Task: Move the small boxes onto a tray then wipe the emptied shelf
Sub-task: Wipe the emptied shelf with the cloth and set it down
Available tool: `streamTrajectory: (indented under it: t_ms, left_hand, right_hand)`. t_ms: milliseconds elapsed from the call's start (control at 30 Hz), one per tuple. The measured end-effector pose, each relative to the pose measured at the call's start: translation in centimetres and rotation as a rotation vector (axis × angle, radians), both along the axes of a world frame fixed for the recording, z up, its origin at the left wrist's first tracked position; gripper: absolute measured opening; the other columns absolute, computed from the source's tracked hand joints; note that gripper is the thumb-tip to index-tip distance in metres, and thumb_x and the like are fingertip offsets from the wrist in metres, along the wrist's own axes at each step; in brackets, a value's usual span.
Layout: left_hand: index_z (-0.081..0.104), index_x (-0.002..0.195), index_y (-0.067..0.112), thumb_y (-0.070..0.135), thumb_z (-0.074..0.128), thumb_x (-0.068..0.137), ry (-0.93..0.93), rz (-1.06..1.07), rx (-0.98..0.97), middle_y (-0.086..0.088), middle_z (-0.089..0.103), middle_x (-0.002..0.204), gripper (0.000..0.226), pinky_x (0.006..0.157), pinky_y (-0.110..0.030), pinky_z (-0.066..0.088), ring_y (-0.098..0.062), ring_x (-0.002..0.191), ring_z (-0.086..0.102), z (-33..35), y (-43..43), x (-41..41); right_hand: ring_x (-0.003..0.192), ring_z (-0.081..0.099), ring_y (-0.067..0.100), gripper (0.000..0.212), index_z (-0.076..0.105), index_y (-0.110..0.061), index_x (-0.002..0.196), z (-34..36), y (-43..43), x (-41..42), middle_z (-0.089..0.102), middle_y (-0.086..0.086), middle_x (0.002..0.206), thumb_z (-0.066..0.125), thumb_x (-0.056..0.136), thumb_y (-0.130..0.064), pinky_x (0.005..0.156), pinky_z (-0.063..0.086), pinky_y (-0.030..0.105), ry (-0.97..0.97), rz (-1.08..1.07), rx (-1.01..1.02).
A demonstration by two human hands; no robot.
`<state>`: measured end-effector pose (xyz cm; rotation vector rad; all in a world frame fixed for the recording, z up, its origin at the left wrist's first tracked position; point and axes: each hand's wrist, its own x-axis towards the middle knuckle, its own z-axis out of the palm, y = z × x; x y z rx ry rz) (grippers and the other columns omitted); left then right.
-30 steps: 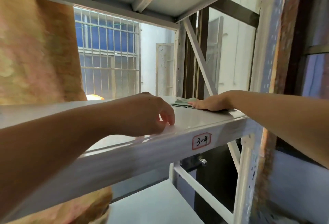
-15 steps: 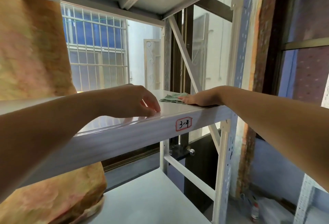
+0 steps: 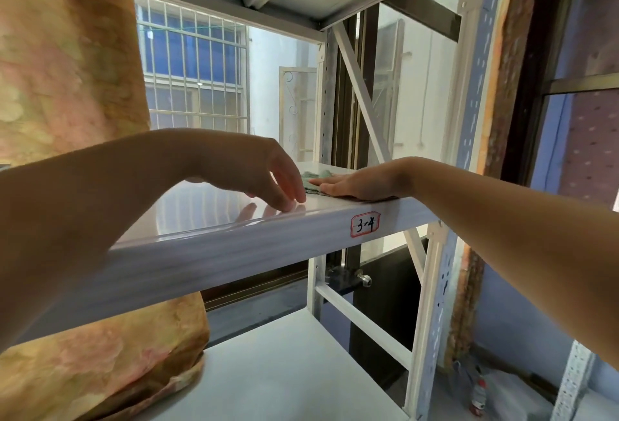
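A glossy white metal shelf [image 3: 207,213] runs across the view, with a label reading 3-4 on its front edge. No boxes stand on the part I can see. A pale green cloth [image 3: 316,176] lies on the shelf near its right end. My right hand [image 3: 351,186] lies flat on the cloth, palm down. My left hand [image 3: 258,172] hovers over the shelf front, fingers apart and pointing down, its tips touching the surface just left of the cloth. It holds nothing.
An orange and pink patterned curtain [image 3: 63,79] hangs at the left behind the shelf. White uprights and a diagonal brace [image 3: 361,95] close the right end. A lower shelf [image 3: 274,373] sits below. A barred window [image 3: 197,65] is behind.
My left hand has uncurled from a loose fist to spread fingers with tips on the shelf. My right hand stays flat on the cloth. The view has swung a little to the right.
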<state>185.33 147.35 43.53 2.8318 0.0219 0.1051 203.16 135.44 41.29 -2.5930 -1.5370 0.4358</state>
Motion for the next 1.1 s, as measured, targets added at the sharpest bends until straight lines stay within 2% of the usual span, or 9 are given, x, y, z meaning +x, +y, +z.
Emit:
streamTrajectory:
  t_ms: [67, 167, 267, 367, 467, 567, 700, 867, 1100]
  left_hand:
    - [0.066, 0.083, 0.045, 0.024, 0.072, 0.078, -0.012, 0.039, 0.036, 0.033, 0.062, 0.092, 0.022, 0.09, -0.026, 0.049, 0.004, 0.088, 0.062, 0.2, 0.6, -0.7]
    - [0.061, 0.085, 0.05, 0.027, 0.075, 0.075, -0.059, 0.141, 0.099, 0.035, 0.047, 0.1, 0.028, 0.083, -0.02, 0.041, 0.003, 0.092, 0.054, 0.8, 2.0, -2.1]
    - [0.061, 0.086, 0.048, 0.026, 0.074, 0.077, -0.051, 0.235, 0.07, 0.03, 0.055, 0.102, 0.027, 0.073, -0.014, 0.045, 0.002, 0.09, 0.058, 1.3, 3.2, -3.6]
    - [0.068, 0.092, 0.037, 0.022, 0.067, 0.081, -0.025, 0.286, 0.054, 0.016, 0.068, 0.103, 0.019, 0.087, -0.032, 0.054, -0.004, 0.091, 0.065, 1.2, 3.9, -4.5]
    - [0.069, 0.097, 0.033, 0.02, 0.061, 0.085, -0.018, 0.303, 0.016, 0.017, 0.07, 0.1, 0.02, 0.079, -0.022, 0.053, -0.002, 0.092, 0.064, 1.2, 4.3, -5.4]
    - [0.069, 0.099, 0.032, 0.023, 0.06, 0.086, -0.031, 0.324, -0.007, 0.019, 0.07, 0.099, 0.019, 0.07, -0.014, 0.048, 0.003, 0.086, 0.064, 1.2, 4.5, -5.8]
    - [0.065, 0.103, 0.034, 0.023, 0.061, 0.084, -0.055, 0.384, 0.061, 0.02, 0.067, 0.099, 0.023, 0.077, -0.018, 0.047, 0.004, 0.085, 0.062, 0.7, 5.0, -5.7]
    - [0.061, 0.107, 0.038, 0.026, 0.059, 0.084, -0.041, 0.467, 0.218, 0.021, 0.061, 0.104, 0.025, 0.077, -0.016, 0.043, 0.006, 0.085, 0.056, 0.2, 5.5, -6.6]
    - [0.061, 0.111, 0.033, 0.026, 0.056, 0.087, -0.009, 0.549, 0.293, 0.009, 0.062, 0.11, 0.025, 0.088, -0.028, 0.047, -0.011, 0.097, 0.058, -0.1, 5.1, -7.8]
  right_hand:
    - [0.118, 0.055, 0.021, 0.052, 0.004, -0.052, 0.144, 0.0, 0.8, -1.4, 0.039, 0.007, 0.146, 0.017, 0.094, -0.06, 0.104, 0.041, 0.038, 0.009, 0.06, -0.012]
    - [0.136, 0.032, 0.025, 0.054, 0.001, -0.047, 0.146, 0.1, 2.4, -4.0, 0.018, 0.004, 0.157, 0.017, 0.096, -0.058, 0.11, 0.021, 0.039, 0.012, 0.198, -0.032]
    - [0.144, 0.013, 0.023, 0.058, 0.001, -0.034, 0.15, 0.2, 4.4, -7.2, 0.012, 0.002, 0.159, 0.019, 0.098, -0.053, 0.107, 0.01, 0.033, 0.043, 0.366, -0.033]
    - [0.136, 0.02, 0.013, 0.056, 0.004, -0.026, 0.151, 0.3, 6.2, -9.5, 0.019, 0.004, 0.155, 0.019, 0.101, -0.045, 0.101, 0.015, 0.027, 0.088, 0.47, -0.029]
    - [0.122, 0.023, 0.004, 0.052, 0.008, -0.026, 0.151, 0.4, 7.4, -10.2, 0.026, 0.001, 0.149, 0.02, 0.102, -0.041, 0.102, 0.019, 0.025, 0.123, 0.509, -0.032]
    - [0.131, 0.026, 0.007, 0.051, 0.012, -0.03, 0.15, 0.3, 8.6, -10.1, 0.029, -0.007, 0.147, 0.021, 0.101, -0.043, 0.109, 0.02, 0.026, 0.145, 0.507, -0.01]
    - [0.118, 0.037, 0.004, 0.059, 0.015, -0.037, 0.148, 0.6, 9.7, -9.7, 0.036, -0.018, 0.126, 0.028, 0.095, -0.059, 0.097, 0.031, 0.024, 0.139, 0.427, -0.027]
    - [0.131, 0.03, 0.009, 0.061, 0.003, -0.05, 0.145, 0.8, 11.3, -8.5, 0.024, -0.014, 0.152, 0.021, 0.089, -0.069, 0.105, 0.027, 0.029, 0.123, 0.455, -0.071]
    - [0.132, 0.034, 0.014, 0.061, 0.007, -0.062, 0.138, 1.0, 13.8, -5.8, 0.021, -0.015, 0.154, 0.021, 0.08, -0.08, 0.11, 0.029, 0.037, 0.1, 0.397, -0.092]
